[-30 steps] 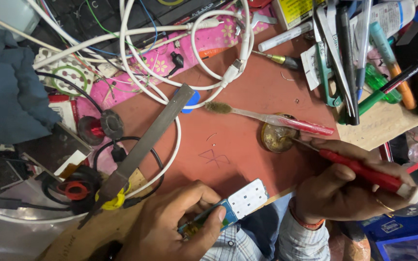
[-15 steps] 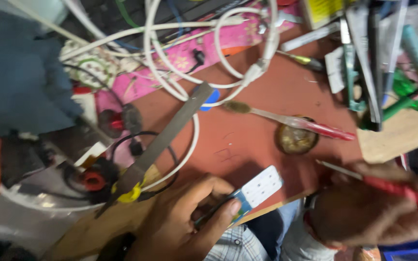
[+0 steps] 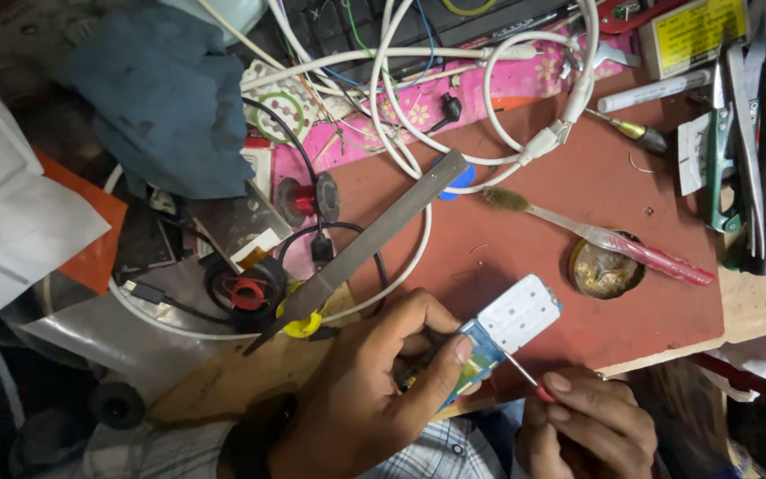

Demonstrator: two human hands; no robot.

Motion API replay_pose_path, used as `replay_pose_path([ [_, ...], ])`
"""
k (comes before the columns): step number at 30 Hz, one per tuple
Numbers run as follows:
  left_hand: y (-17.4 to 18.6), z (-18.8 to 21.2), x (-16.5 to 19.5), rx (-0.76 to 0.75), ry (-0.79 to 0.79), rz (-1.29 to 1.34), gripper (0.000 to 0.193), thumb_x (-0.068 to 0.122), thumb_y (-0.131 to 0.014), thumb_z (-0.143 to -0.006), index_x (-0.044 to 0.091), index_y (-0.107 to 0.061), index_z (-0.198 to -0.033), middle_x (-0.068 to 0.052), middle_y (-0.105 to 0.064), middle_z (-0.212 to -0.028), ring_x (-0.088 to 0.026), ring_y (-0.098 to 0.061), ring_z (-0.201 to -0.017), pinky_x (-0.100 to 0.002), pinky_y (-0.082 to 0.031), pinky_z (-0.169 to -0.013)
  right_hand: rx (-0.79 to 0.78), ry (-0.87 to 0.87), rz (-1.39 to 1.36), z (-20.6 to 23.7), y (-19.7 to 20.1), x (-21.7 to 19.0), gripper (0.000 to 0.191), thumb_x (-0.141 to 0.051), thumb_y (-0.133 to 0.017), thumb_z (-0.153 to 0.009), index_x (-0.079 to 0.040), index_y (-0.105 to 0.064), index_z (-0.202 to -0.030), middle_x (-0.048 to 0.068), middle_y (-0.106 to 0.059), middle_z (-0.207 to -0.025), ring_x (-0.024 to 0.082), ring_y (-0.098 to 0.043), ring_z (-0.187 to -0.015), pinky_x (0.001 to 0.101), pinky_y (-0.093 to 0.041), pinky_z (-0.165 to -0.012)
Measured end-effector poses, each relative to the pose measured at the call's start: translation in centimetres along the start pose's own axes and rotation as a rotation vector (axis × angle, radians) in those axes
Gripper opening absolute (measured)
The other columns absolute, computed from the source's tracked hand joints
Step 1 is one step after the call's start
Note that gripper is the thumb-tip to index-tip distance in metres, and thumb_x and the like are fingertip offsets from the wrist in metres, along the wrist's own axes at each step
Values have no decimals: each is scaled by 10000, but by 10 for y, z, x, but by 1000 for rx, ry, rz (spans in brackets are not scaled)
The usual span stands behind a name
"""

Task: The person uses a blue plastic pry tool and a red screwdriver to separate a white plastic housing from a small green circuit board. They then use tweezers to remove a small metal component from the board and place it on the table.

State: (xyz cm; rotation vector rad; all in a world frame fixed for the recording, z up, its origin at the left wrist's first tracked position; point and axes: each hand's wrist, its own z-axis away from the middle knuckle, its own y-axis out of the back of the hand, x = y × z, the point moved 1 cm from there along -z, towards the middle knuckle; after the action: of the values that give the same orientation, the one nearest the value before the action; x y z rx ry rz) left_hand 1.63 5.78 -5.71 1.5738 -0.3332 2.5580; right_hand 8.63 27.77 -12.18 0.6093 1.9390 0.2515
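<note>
Fingers (image 3: 454, 355) of the left hand (image 3: 365, 399) are clamped on a small blue circuit board (image 3: 498, 333), thumb across its lower end, with the board's white perforated half sticking up and to the right; it sits low in the frame, just right of centre, over the front edge of the red mat (image 3: 525, 239) on the tabletop (image 3: 223, 381). Right hand (image 3: 591, 426), at the bottom right, pinches a thin red-handled probe (image 3: 525, 377) between its fingertips, and the metal tip touches the board's lower edge. Above the left hand a long flat metal file (image 3: 365, 248) lies slantwise from the lower left to the middle of the frame, its near end over a yellow ring. To the right of the board, near but apart, a round tin of brownish paste (image 3: 605, 270) rests on the mat, and a red-handled brush (image 3: 596, 235) lies across its rim with its bristles pointing to the upper left. White cables (image 3: 489, 106) loop across the top centre, over a pink flowered strip. A blue cloth (image 3: 170, 106) is bunched at the upper left, with crumpled white paper (image 3: 19, 213) at the left edge. Pliers and pens crowd the upper right corner.
</note>
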Motion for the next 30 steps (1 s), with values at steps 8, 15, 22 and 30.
replay_pose_path([
  [8,-1,1,-3,-6,-22,38,142,141,-632,-1019,24,-569,-967,-56,-715,-818,-81,-705,-743,-265,-560,-649,-98,85,25,-13,-1,-6,312,78,-830,-740,-56,-578,-865,110,-684,-992,206,-717,-823,280,-615,-719],
  [15,0,2,-3,3,-54,-5,144,128,-641,-1019,20,-569,-956,-56,-718,-810,-79,-702,-738,-263,-549,-637,-112,114,37,-16,-3,-8,315,72,-833,-711,-44,-589,-871,115,-693,-966,229,-735,-827,330,-634,-751],
  [22,-1,2,-3,-10,-23,42,140,117,-637,-1021,19,-563,-956,-49,-696,-794,-67,-677,-714,-253,-538,-615,-170,143,60,-23,-1,-9,330,61,-846,-671,-36,-606,-875,122,-700,-973,235,-731,-821,349,-628,-753],
  [30,-1,2,-3,-25,-21,93,140,110,-629,-1030,13,-552,-964,-53,-698,-820,-66,-690,-749,-248,-557,-639,-145,183,70,-23,-4,-11,375,68,-879,-647,-53,-610,-877,104,-696,-1001,236,-711,-886,340,-633,-787],
])
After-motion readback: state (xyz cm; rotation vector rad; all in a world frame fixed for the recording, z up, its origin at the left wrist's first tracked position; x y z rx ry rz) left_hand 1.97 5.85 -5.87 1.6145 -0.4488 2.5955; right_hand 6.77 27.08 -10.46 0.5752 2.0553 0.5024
